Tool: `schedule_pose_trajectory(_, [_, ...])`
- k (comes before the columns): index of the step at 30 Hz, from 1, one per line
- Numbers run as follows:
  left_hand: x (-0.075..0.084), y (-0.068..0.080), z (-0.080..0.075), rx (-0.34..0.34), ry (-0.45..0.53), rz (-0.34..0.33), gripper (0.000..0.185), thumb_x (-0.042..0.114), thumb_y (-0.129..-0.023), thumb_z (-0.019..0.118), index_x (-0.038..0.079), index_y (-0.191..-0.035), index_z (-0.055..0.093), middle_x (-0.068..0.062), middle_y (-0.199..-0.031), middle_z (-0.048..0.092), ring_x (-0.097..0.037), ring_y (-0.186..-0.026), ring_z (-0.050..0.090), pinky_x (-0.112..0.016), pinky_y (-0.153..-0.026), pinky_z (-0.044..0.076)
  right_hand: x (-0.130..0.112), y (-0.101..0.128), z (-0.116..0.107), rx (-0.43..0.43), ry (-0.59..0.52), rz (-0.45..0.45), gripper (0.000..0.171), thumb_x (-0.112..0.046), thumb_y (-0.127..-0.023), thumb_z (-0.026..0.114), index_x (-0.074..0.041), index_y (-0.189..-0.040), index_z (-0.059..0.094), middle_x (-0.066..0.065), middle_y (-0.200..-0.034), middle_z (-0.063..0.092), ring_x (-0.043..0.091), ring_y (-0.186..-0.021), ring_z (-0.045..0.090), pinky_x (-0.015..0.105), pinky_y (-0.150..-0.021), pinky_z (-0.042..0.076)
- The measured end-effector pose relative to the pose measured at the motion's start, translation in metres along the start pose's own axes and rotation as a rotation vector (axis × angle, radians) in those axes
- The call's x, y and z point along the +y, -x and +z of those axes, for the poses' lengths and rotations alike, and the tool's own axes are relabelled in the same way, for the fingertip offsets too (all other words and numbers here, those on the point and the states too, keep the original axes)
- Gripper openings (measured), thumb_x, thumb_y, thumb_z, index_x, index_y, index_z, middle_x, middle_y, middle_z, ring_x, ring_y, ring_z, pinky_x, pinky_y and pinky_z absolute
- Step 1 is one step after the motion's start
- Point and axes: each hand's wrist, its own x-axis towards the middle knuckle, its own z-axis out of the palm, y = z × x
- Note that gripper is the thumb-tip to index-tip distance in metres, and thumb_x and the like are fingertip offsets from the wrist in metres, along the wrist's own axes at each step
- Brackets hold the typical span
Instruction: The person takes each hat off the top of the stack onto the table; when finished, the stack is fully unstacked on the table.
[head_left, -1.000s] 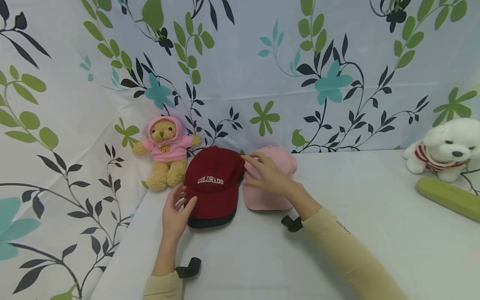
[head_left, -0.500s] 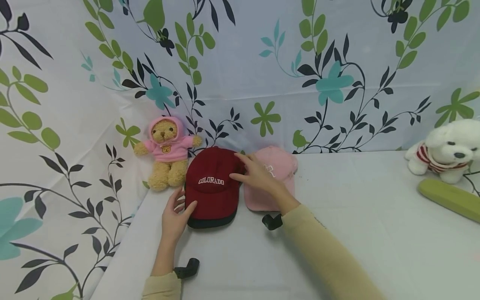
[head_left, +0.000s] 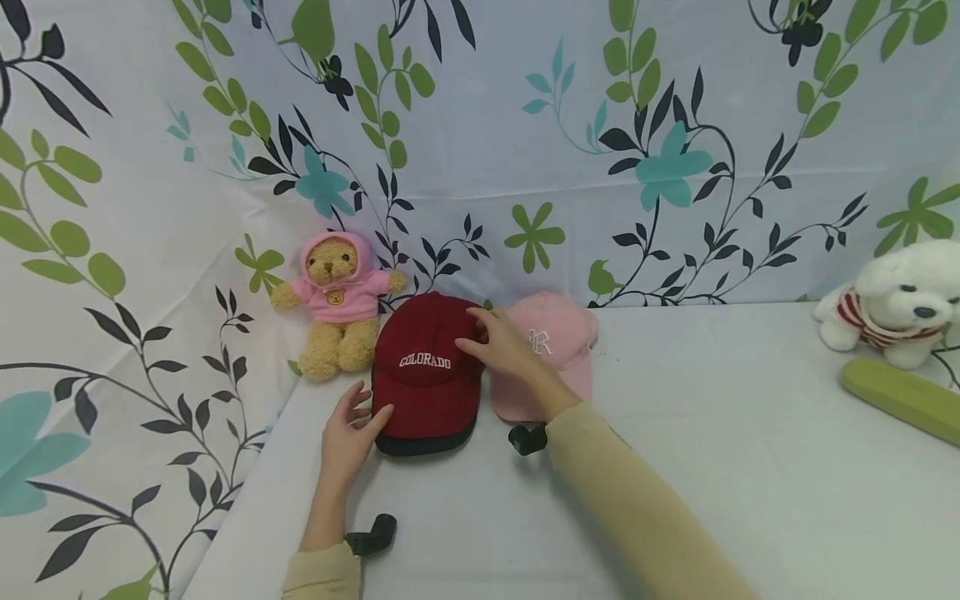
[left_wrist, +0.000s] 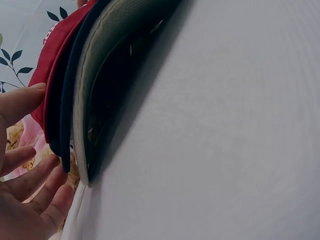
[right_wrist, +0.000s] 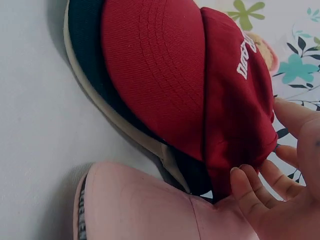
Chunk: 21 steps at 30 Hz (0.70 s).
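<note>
A dark red baseball cap (head_left: 431, 358) lettered "COLORADO" sits on top of a stack. Under its brim show a navy cap brim (left_wrist: 65, 105) and a cream cap brim (right_wrist: 107, 112). At the stack's left side is my left hand (head_left: 348, 433), fingers spread; its thumb rests at the red brim's edge and its fingertips lie by the navy brim. My right hand (head_left: 506, 346) reaches over a pink cap (head_left: 540, 400) to the right side of the red crown. In the right wrist view its fingertips are right at the crown, thumb apart from the fingers.
A teddy bear in a pink hoodie (head_left: 341, 304) sits behind the stack, left. At the far right are a white plush dog (head_left: 900, 300) and a green long object (head_left: 900, 396). A patterned cloth (head_left: 480, 125) hangs behind the white table (head_left: 712, 467).
My right hand has moved left from over the pink cap to the red cap's right side, uncovering the pink cap's lettering. The left hand and the caps stay about where they were.
</note>
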Motion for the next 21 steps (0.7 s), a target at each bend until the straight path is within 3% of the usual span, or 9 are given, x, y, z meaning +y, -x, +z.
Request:
schedule_pose_trajectory(4, [0.0, -0.001, -0.002, -0.015, -0.013, -0.03, 0.071, 0.028, -0.091, 0.077, 0.003, -0.149, 0.044, -0.019, -0.135, 0.06, -0.03, -0.114, 0.06, -0.025, -0.089, 0.048, 0.0, -0.002, 0.002, 0.008, -0.005, 0.005, 0.062, -0.03, -0.097, 0.069, -0.004, -0.149, 0.047, 0.015, -0.123, 0.052, 0.025, -0.108, 0.054, 0.036, -0.094, 0.049])
schedule_pose_trajectory(6, [0.0, -0.001, -0.003, -0.023, -0.018, -0.037, 0.072, 0.031, -0.091, 0.077, 0.004, -0.149, 0.044, -0.018, -0.135, 0.061, -0.029, -0.113, 0.06, -0.024, -0.087, 0.048, -0.001, -0.004, 0.002, 0.008, 0.003, 0.005, 0.062, -0.029, -0.097, 0.069, -0.002, -0.148, 0.048, 0.016, -0.122, 0.053, 0.026, -0.106, 0.054, 0.037, -0.093, 0.049])
schedule_pose_trajectory(13, [0.006, -0.001, -0.004, -0.057, -0.041, -0.089, 0.071, 0.036, -0.091, 0.076, 0.002, -0.147, 0.048, -0.022, -0.131, 0.062, -0.033, -0.116, 0.06, -0.045, -0.096, 0.049, -0.005, -0.009, 0.004, 0.012, -0.055, 0.024, 0.059, -0.027, -0.096, 0.069, 0.001, -0.145, 0.051, 0.018, -0.12, 0.057, 0.028, -0.108, 0.056, 0.038, -0.094, 0.049])
schedule_pose_trajectory(21, [0.011, 0.0, -0.008, -0.101, -0.056, -0.163, 0.069, 0.038, -0.092, 0.076, -0.004, -0.142, 0.052, -0.025, -0.13, 0.06, -0.035, -0.12, 0.057, -0.046, -0.096, 0.049, -0.007, -0.011, 0.008, 0.03, -0.148, -0.022, 0.05, -0.015, -0.095, 0.07, 0.002, -0.14, 0.055, 0.02, -0.117, 0.059, 0.03, -0.105, 0.059, 0.037, -0.092, 0.05])
